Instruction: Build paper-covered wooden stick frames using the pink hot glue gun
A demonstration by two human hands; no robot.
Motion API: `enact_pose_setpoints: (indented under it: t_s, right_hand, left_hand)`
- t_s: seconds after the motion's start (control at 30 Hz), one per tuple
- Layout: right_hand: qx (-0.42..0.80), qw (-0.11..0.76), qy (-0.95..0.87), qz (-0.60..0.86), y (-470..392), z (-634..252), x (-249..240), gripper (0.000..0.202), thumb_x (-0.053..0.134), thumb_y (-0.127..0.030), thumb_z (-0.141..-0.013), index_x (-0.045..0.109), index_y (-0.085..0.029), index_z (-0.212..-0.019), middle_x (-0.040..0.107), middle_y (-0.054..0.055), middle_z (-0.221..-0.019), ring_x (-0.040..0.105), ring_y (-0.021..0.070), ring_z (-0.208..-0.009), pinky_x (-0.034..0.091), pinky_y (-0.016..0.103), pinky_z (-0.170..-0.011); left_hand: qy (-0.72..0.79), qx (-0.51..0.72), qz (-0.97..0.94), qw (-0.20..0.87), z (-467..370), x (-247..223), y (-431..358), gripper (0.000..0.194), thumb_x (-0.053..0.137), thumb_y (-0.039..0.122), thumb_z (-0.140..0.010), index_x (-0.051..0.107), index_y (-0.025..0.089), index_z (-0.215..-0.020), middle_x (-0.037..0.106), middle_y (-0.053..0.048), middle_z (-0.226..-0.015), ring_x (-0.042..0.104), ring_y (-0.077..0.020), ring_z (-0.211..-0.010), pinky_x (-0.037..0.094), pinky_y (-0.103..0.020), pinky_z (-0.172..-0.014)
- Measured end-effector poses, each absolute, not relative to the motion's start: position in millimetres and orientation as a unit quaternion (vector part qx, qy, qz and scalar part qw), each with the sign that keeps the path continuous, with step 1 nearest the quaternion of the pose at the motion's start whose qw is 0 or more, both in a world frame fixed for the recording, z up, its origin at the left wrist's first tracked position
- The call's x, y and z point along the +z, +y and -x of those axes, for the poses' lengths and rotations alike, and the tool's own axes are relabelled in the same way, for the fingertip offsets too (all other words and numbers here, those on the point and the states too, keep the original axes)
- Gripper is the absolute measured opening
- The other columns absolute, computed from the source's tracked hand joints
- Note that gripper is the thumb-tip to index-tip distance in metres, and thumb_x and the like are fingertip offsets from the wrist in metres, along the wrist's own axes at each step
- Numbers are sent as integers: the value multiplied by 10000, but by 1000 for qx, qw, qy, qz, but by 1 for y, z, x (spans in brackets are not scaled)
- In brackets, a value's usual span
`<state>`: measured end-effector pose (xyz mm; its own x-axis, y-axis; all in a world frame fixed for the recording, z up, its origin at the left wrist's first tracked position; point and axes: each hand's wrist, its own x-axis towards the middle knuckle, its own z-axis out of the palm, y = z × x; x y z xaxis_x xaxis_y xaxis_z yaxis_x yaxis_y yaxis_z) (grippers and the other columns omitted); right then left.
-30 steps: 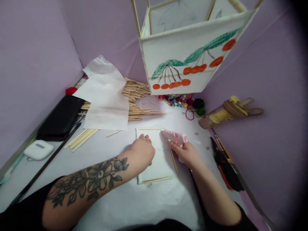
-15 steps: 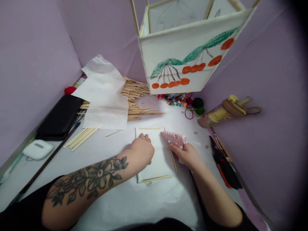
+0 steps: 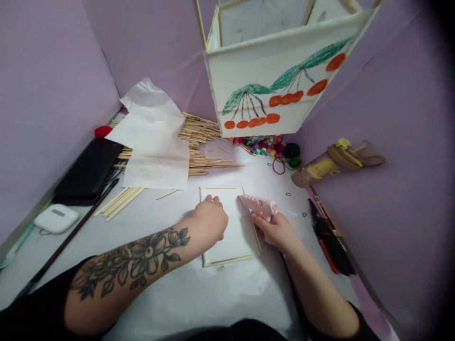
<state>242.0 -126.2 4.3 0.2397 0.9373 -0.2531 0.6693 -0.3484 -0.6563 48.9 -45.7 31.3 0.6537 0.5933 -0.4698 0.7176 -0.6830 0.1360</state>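
Note:
My right hand (image 3: 275, 229) grips a pink hot glue gun (image 3: 261, 204) with a small red light on it. Its nozzle points left, over the right part of a white sheet (image 3: 231, 246). My left hand (image 3: 212, 218) rests closed over the sheet's left part, fingertips curled under and mostly hidden; what they pinch, if anything, I cannot make out. Thin wooden sticks lie at the sheet's edges: a bottom stick (image 3: 231, 260), a top stick (image 3: 222, 188), and a slanting right stick (image 3: 256, 237) that passes beneath the glue gun.
A cherry-painted lantern box (image 3: 256, 80) hangs above the back. Behind lie a pile of sticks (image 3: 201, 130) and white paper pieces (image 3: 152, 137). At left are a black case (image 3: 88, 170) and a white earbud case (image 3: 57, 219); at right, a tumbler (image 3: 323, 166) and pliers (image 3: 329, 241).
Both hands and the glue gun keep nearly the same place. The whole view has shifted very slightly.

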Motion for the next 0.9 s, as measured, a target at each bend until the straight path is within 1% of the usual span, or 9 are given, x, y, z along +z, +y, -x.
enact_pose_setpoints:
  t_s: [0.13,0.27,0.43,0.6,0.77,0.9]
  right_hand:
    - [323,203,-523,762,-129,-243,3,369,519,-483,-832,687,-155,-852,615,21,-571,578,197,-563,411,278,-514]
    - [320,204,-522,764,-131,-241,6,355,541,-464,-817,693,-152,-891,616,25,-563,590,208,-578,412,277,-509]
    - [324,199,-519,766,-134,-238,10,383,531,-466,-815,697,-147,-949,625,27,-574,606,217,-601,428,287,-528]
    - [321,195,-519,768,-140,-238,9,373,529,-458,-820,702,-146,-927,646,41,-603,621,226,-642,444,295,-555]
    - [319,209,-513,769,-144,-236,9,372,547,-449,-805,704,-155,-972,663,38,-632,634,235,-688,452,296,-569]
    - [316,208,-516,769,-148,-236,8,360,549,-447,-793,709,-160,-940,663,38,-632,632,233,-681,453,302,-577]
  left_hand:
    - [368,-194,-896,154,-50,31,-45,712,830,353,-639,567,50,-1227,465,-257,-1389,448,-355,-1260,490,-369,-889]
    - [363,-192,-899,153,-49,31,-46,692,832,354,-641,578,52,-1210,478,-255,-1378,452,-353,-1253,475,-379,-914]
    - [364,-195,-898,151,-49,34,-47,686,820,350,-663,570,52,-1228,444,-258,-1408,435,-362,-1271,466,-382,-924]
    - [361,-184,-902,151,-48,29,-47,733,819,364,-656,546,40,-1254,448,-263,-1399,425,-370,-1272,457,-396,-930]
    - [356,-179,-904,153,-47,24,-45,721,818,357,-652,552,28,-1235,475,-265,-1360,442,-365,-1242,456,-398,-928]
    - [355,-182,-904,153,-47,25,-45,695,823,355,-645,567,44,-1211,482,-257,-1351,450,-352,-1228,452,-379,-929]
